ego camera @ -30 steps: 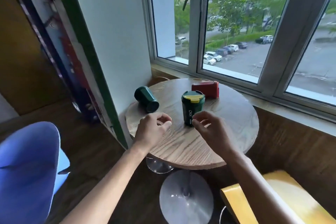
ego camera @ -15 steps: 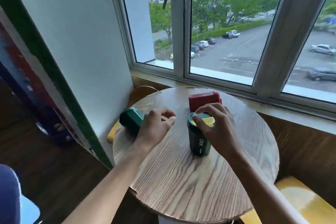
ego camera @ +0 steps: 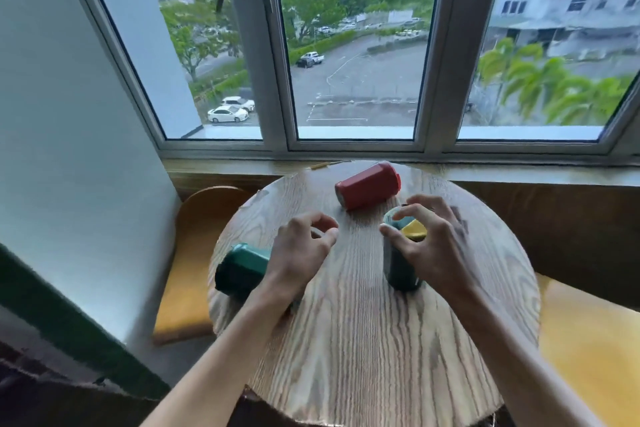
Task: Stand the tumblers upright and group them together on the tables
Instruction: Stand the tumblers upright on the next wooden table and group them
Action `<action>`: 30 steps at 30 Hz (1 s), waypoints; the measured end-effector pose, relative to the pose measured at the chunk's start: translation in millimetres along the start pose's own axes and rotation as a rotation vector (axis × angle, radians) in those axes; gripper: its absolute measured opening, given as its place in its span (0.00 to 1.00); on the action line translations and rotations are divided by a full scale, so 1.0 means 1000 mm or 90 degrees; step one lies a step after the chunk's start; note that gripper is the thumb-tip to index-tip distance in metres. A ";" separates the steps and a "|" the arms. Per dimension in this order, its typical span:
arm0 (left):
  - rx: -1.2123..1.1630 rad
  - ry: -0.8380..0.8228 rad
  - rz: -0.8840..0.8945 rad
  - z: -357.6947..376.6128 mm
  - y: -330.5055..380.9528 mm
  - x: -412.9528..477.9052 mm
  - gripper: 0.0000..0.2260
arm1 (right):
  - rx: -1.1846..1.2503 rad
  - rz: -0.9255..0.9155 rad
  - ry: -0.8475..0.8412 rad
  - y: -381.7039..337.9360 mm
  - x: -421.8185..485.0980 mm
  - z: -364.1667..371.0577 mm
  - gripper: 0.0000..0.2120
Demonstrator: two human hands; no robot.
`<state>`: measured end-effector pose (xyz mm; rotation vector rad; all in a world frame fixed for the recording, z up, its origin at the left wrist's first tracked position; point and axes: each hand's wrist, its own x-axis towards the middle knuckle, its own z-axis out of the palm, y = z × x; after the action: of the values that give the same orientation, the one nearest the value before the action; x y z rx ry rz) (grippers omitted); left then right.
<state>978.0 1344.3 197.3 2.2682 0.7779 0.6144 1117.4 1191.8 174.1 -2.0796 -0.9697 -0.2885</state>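
Observation:
On the round wooden table a dark green tumbler with a yellow lid stands upright right of centre. My right hand is over its top, thumb on the near rim and fingers curled round the far side. A red tumbler lies on its side near the table's far edge. A second green tumbler lies on its side at the left edge, partly hidden by my left wrist. My left hand hovers above the table with loosely curled fingers and holds nothing.
A yellow seat sits beyond the table's left edge, against a white wall. Another yellow seat is at the right. The window sill runs just behind the table.
My head has moved closer over the table. My right hand went from the upright tumbler's base to its lid. My left hand moved forward past the lying green tumbler.

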 end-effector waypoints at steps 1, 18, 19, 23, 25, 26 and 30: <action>0.001 0.000 0.009 -0.002 -0.003 0.000 0.07 | -0.002 0.011 0.006 0.000 -0.003 0.001 0.14; 0.120 0.167 -0.247 -0.053 -0.091 -0.024 0.23 | 0.045 0.042 0.033 -0.004 -0.009 0.013 0.09; 0.096 0.158 -0.277 -0.052 -0.095 -0.024 0.24 | 0.050 0.040 0.036 -0.004 -0.009 0.013 0.09; -0.033 0.137 -0.348 -0.047 -0.106 -0.024 0.25 | 0.053 0.041 0.047 -0.004 -0.010 0.014 0.09; -0.075 0.137 -0.351 -0.045 -0.109 -0.023 0.24 | 0.052 0.041 0.058 -0.003 -0.011 0.015 0.10; -0.092 0.139 -0.351 -0.045 -0.109 -0.022 0.22 | 0.053 0.041 0.063 -0.003 -0.012 0.016 0.10; -0.152 0.169 -0.340 -0.045 -0.108 -0.017 0.15 | 0.059 0.037 0.077 -0.001 -0.014 0.016 0.11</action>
<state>900.2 1417.6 147.9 1.6801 1.3045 0.7091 1105.7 1197.1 157.2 -1.9786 -0.8337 -0.3281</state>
